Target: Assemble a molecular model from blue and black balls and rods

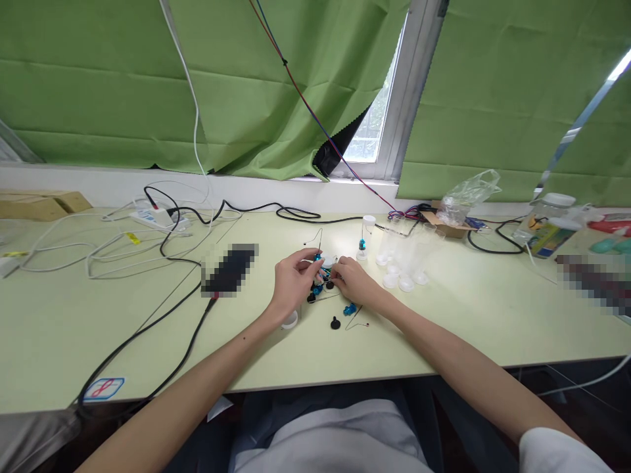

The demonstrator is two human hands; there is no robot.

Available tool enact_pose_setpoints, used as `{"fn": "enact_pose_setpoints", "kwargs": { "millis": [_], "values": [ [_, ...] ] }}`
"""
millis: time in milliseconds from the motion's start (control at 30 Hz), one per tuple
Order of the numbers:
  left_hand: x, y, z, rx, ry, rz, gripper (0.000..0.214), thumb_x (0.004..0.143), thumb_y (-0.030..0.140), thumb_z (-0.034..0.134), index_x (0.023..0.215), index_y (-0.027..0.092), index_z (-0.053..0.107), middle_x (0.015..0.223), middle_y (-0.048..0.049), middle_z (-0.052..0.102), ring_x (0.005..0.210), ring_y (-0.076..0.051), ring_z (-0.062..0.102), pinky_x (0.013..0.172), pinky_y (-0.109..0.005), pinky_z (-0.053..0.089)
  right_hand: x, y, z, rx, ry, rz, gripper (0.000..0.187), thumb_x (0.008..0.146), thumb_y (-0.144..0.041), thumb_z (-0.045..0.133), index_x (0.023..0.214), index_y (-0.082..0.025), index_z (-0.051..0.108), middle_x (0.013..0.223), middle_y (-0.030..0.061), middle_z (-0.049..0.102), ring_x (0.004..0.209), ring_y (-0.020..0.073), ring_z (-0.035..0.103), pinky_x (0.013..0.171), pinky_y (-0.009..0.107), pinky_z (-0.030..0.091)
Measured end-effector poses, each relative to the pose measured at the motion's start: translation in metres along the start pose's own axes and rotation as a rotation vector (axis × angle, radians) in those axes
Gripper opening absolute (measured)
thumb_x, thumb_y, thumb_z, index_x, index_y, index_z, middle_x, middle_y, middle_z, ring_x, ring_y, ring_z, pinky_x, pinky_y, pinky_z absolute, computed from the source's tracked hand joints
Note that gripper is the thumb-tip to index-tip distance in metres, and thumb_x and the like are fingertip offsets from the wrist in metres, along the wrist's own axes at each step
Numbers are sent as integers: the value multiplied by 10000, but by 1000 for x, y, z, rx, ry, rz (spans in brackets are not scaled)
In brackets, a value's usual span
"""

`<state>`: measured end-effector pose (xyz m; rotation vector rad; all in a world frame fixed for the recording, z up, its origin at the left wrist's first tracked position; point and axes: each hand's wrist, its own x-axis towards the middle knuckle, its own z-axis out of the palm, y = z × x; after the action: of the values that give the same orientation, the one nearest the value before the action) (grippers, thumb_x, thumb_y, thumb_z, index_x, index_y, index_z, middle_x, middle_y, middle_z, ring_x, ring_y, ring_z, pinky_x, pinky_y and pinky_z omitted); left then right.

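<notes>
My left hand (292,281) is closed, thumb and fingers pinching a small blue part with a thin bent wire (321,238) rising from it. Close beside it, my right hand (355,281) has its fingertips pressed together over the pile; what they hold, if anything, is hidden. Between and under the hands lie small blue parts (318,289), black pieces and thin wires. Nearer the table edge are a loose blue part (350,309), a black disc with a stem (335,322) and a bent wire (355,323). A white round cap (290,320) sits by my left wrist.
A clear tube with a blue part (362,243) stands behind my right hand. To its right are clear tubes with white caps (405,284). A blurred dark device (231,269) and black cable (190,355) lie left. A carton (446,223) and jars (549,223) stand back right.
</notes>
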<state>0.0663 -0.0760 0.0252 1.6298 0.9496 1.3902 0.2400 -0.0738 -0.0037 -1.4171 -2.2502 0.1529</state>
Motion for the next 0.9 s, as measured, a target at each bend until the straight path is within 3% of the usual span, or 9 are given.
{"fn": "enact_pose_setpoints", "kwargs": {
  "millis": [233, 467, 667, 900],
  "values": [
    [0, 0, 0, 2, 0, -7, 290, 760, 359, 730, 960, 151, 707, 863, -61, 699, 529, -121, 604, 544, -272, 522, -2, 1, 1, 24, 23, -1, 119, 881, -61, 547, 875, -155, 621, 912, 76, 532, 906, 214, 509, 823, 337, 415],
    [-1, 3, 0, -13, 1, -34, 285, 747, 368, 740, 937, 159, 706, 828, -54, 699, 514, -127, 598, 537, -279, 511, -3, 3, -10, 153, 151, -26, 107, 940, -142, 487, 874, -180, 563, 912, 63, 513, 893, 203, 506, 805, 334, 429],
    [-3, 7, 2, 14, -61, -93, 274, 740, 377, 750, 907, 163, 713, 629, -13, 649, 517, -156, 619, 565, -291, 517, 0, 0, -22, 479, 269, 53, 103, 926, -263, 515, 849, -199, 540, 856, 28, 567, 793, 169, 545, 722, 316, 447],
    [-5, 1, 2, -56, -196, -206, 303, 716, 395, 783, 889, 152, 728, 605, -25, 658, 542, -174, 641, 594, -310, 532, -1, -8, -28, 919, 212, 148, 260, 855, -443, 622, 812, -201, 536, 719, -10, 585, 648, 132, 542, 661, 310, 470]
  ]
}}
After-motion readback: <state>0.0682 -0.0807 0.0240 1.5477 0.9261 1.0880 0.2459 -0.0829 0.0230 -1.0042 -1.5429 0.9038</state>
